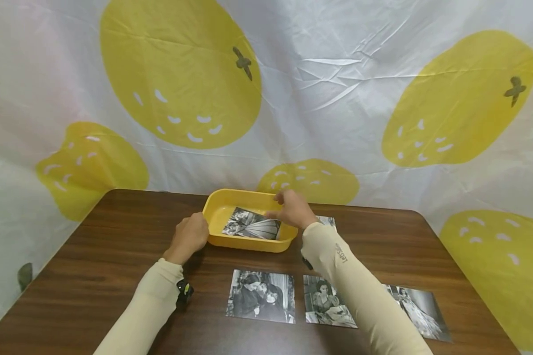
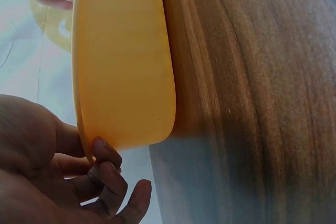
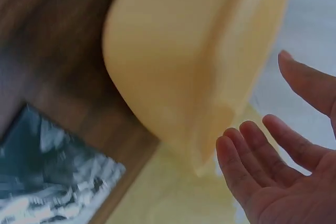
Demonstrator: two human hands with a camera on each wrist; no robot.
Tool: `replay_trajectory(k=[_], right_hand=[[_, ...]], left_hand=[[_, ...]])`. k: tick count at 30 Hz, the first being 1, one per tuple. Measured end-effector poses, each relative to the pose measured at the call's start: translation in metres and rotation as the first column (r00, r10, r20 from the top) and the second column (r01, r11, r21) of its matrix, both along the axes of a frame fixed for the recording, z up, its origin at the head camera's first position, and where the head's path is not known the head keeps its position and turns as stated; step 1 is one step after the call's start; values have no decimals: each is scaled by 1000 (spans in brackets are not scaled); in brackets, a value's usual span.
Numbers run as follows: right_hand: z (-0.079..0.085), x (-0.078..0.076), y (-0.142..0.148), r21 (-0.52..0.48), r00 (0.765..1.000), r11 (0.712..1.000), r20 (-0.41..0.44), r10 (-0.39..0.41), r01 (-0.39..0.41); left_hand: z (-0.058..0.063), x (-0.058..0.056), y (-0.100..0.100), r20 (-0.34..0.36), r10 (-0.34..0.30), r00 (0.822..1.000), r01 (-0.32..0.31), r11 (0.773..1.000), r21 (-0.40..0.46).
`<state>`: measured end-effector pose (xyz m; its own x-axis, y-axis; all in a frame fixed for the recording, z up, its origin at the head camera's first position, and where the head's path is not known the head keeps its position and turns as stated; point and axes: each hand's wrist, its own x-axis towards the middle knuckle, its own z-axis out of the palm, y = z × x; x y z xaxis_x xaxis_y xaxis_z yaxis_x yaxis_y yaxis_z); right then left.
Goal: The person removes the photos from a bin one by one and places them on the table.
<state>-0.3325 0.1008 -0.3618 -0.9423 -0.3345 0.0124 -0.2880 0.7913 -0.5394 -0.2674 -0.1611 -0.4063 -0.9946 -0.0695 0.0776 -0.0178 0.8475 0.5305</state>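
Head view: a yellow tray point(image 1: 248, 243) stands near the far edge of the wood-grained tabletop point(image 1: 84, 276), a black-and-white print point(image 1: 255, 226) lying inside. The left hand point(image 1: 191, 235) pinches the rim between thumb and fingers — probably to stop so light a tray sliding. Over its opposite end the right hand point(image 1: 291, 208) hovers, fingers loosely extended, gripping nothing. Smooth, likely plastic, the tray has rounded corners; three flat, glossy prints point(image 1: 261, 297) lie spaced nearer the person — perhaps so none overlaps another.
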Motion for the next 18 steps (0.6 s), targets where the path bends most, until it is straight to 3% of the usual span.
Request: replay_trajectory(k=[8,18], right_hand=[[-31,-6,-28,164,998,985,1,59,-59],[-45,-10,-38,294,1000,956,9,3,-5]], left_hand=[[0,0,1,24,13,1000,-13,1000,1],[-1,-2,1,21,15,1000,-15,1000,-7]])
